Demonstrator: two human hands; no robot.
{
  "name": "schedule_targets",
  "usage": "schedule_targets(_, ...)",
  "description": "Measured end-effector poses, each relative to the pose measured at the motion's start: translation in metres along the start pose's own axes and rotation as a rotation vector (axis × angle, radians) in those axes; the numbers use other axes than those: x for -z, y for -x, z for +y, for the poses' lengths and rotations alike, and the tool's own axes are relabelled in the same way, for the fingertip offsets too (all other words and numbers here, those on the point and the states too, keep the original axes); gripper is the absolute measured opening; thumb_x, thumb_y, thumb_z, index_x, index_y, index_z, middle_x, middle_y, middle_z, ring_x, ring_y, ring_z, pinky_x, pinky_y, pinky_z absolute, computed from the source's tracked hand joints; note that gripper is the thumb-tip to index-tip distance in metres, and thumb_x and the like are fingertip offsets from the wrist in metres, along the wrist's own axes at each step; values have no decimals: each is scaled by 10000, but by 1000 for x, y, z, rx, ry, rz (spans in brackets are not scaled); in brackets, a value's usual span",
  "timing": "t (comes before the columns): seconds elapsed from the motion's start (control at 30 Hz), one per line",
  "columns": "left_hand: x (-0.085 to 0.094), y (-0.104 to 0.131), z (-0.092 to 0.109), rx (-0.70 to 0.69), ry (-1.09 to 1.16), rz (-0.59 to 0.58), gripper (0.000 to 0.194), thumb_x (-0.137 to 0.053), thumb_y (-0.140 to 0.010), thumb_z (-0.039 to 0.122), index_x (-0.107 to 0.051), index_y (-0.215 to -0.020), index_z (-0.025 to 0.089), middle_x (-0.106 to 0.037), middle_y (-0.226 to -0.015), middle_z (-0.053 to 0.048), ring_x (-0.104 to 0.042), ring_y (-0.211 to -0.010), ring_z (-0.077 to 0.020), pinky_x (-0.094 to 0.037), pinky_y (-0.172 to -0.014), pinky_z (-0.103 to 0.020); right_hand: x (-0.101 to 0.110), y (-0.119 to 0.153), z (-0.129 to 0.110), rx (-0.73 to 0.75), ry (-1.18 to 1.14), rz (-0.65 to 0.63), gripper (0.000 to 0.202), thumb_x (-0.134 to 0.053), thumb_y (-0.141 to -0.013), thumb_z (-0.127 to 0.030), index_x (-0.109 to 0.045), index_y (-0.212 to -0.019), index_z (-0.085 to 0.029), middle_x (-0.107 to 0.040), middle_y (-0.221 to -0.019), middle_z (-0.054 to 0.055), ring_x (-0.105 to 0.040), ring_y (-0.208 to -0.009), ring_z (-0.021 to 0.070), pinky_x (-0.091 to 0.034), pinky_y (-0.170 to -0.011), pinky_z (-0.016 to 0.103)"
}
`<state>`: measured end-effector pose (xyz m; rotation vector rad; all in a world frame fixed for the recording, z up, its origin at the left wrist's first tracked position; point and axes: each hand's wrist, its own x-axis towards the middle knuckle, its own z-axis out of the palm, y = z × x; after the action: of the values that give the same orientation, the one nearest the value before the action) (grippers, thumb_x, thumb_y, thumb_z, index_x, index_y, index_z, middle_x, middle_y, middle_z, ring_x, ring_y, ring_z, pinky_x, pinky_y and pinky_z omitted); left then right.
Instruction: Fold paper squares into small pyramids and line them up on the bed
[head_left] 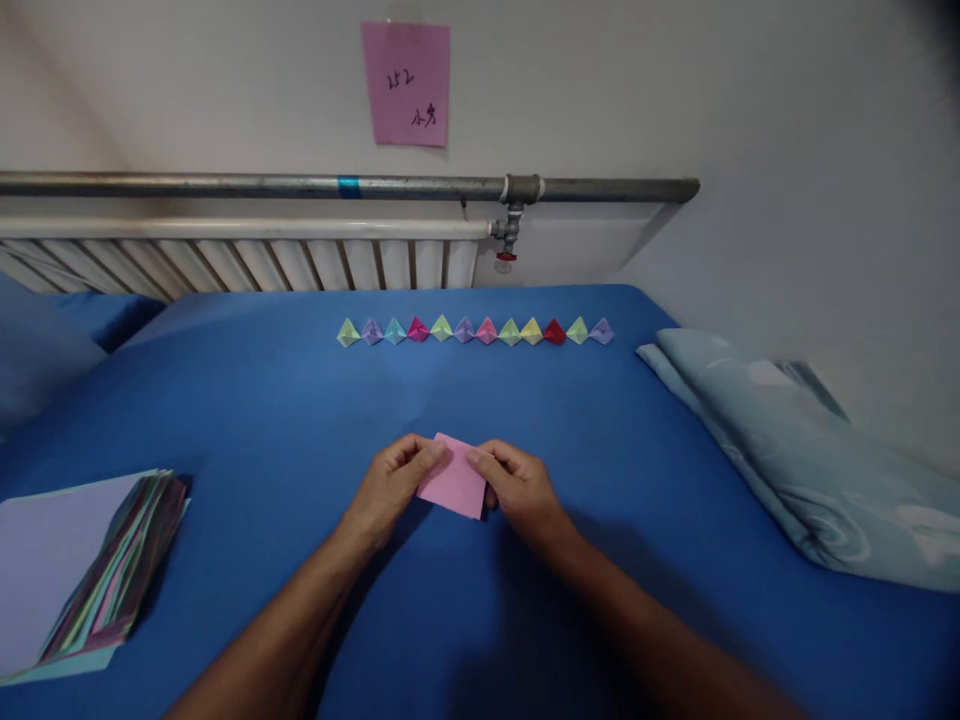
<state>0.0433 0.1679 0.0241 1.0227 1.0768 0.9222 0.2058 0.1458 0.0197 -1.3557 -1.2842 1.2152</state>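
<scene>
A pink piece of folded paper (pixel 453 485) is held up between my two hands over the blue sheet (pixel 285 400). My left hand (pixel 397 480) pinches its upper left edge, thumb on top. On the other side my right hand (pixel 521 490) grips the right edge, its thumb also lying on the paper. The fingers behind the paper are mostly hidden. Farther back, a row of small folded paper shapes (pixel 441 328) in several colours runs from left to right.
A stack of coloured paper sheets (pixel 67 560) lies at the left. On the right rests a folded pale green cloth (pixel 810 460) with a pattern. A radiator (pixel 300 262), a metal pipe (pixel 247 187) and a red-handled valve (pixel 507 257) line the wall, below a pink note (pixel 406 85).
</scene>
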Motion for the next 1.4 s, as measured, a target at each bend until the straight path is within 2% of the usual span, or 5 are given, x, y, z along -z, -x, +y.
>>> schedule_targets(0.63, 18, -7, 2, 211, -164, -252, 344, -680, -686, 474, -585, -676, 143, -611, -548, -17, -559, -478, -115, -454, -509, -253, 8, -11, 6, -99, -184, -97, 304, -626, -685, -276, -553, -977, -230, -515, -590, -89, -437, -420, 78, -343, -416, 215)
schedule_targets(0.83, 23, -1, 5, -203, -698, 5, 109, -602, -760, 271, -646, -816, 187, -612, -679, 10, -558, -620, -124, -426, -584, -254, 4, -7, 10, -85, 163, -87, 139, -554, -709, -158, -577, -833, -218, -481, -574, -79, -435, -483, 83, -323, -480, 212)
schedule_targets(1.03, 16, 6, -1, -528, -924, -363, 216, -451, -841, 88, -637, -871, 195, -647, -814, -11, -584, -774, -136, -456, -731, -284, 3, -2, 10, 128, 621, -176, 128, -512, -816, -149, -628, -796, -199, -576, -658, -36, -490, -598, 102, -343, -582, 233)
schedule_targets(1.2, 17, 2, -13, -598, -1135, -441, 242, -414, -888, 90, -642, -875, 171, -661, -868, -55, -597, -831, -170, -472, -773, -320, 16, -2, 5, 267, 833, -193, 184, -492, -853, -144, -672, -851, -184, -612, -833, 43, -551, -760, 148, -410, -707, 283)
schedule_targets(1.4, 23, 9, -5, -543, -1178, -497, 265, -496, -823, 112, -612, -1043, 205, -648, -1107, -60, -590, -1029, -204, -441, -940, -405, 41, 8, 8, 572, 661, -354, 267, -555, -763, -71, -651, -965, -217, -666, -1033, 51, -568, -984, 197, -394, -893, 382)
